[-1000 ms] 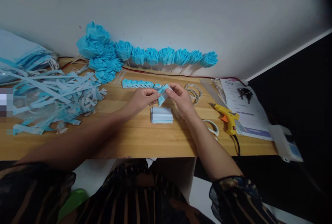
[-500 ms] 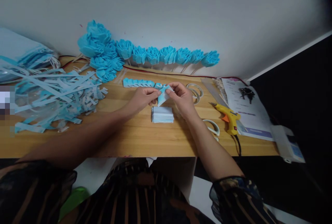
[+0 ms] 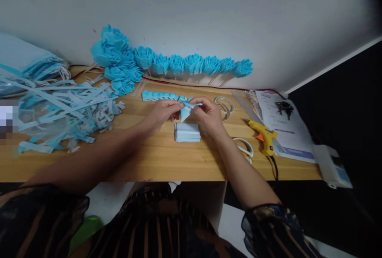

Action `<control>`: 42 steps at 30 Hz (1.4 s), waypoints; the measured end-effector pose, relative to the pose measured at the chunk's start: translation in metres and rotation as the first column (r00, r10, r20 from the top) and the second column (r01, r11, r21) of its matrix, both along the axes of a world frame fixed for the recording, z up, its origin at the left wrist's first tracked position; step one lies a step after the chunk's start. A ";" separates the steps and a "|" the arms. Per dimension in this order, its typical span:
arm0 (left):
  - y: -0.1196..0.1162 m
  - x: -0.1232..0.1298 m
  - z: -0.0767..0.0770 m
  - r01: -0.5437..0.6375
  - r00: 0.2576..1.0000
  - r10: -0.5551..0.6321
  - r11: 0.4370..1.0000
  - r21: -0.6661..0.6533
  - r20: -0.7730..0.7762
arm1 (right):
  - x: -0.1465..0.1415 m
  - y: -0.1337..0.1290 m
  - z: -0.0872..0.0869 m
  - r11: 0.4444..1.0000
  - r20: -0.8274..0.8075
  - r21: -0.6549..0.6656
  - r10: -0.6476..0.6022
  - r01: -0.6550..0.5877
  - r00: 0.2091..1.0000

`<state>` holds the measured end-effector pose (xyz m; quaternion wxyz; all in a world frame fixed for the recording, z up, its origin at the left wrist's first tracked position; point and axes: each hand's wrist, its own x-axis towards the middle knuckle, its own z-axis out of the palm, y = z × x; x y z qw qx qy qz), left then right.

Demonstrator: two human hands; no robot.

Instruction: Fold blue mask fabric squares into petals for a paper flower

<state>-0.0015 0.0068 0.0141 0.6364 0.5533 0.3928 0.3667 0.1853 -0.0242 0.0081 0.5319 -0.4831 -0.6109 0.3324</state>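
Note:
Between my two hands is a light blue fabric piece (image 3: 186, 112), folded to a point at its lower end. My left hand (image 3: 164, 112) pinches its left edge between thumb and fingers. On the other side my right hand (image 3: 209, 114) grips the right part, its fingertips curled over the top edge. Just below lies a stack of pale blue rectangular pieces (image 3: 187, 133). Behind my hands runs a row of folded blue pieces (image 3: 160, 96), its right end partly hidden by the held piece and my fingers.
Blue fabric flowers on sticks (image 3: 193, 63) lean along the wall. Cut strips (image 3: 68, 108) pile up at left near a stack of masks (image 3: 26, 59). Right of my hands are tape rolls (image 3: 227, 110), scissors (image 3: 245, 146), a yellow glue gun (image 3: 262, 134), and keys (image 3: 285, 108) on paper.
The fingers of my right hand have curled further over the held piece, and its upper right part now looks folded over. My left hand keeps its pinch almost in place.

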 end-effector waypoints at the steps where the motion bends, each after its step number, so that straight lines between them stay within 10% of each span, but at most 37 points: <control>1: 0.000 0.000 0.000 -0.002 1.000 0.002 1.000 0.022 -0.018 | 0.000 0.000 0.001 1.000 -0.037 -0.029 0.003 -0.004 0.999; 14: 0.000 0.002 -0.002 0.044 0.990 -0.026 0.990 0.131 -0.139 | 0.000 0.004 -0.002 0.989 -0.154 -0.149 -0.024 0.001 0.988; 31: 0.000 0.001 0.000 -0.021 0.999 0.023 0.997 -0.075 0.026 | 0.001 0.001 0.000 0.969 0.158 0.240 0.014 -0.052 0.987; 42: 0.003 -0.002 -0.003 0.068 0.997 -0.069 0.997 0.038 0.019 | 0.001 0.000 0.001 0.985 0.208 0.170 -0.004 -0.032 0.978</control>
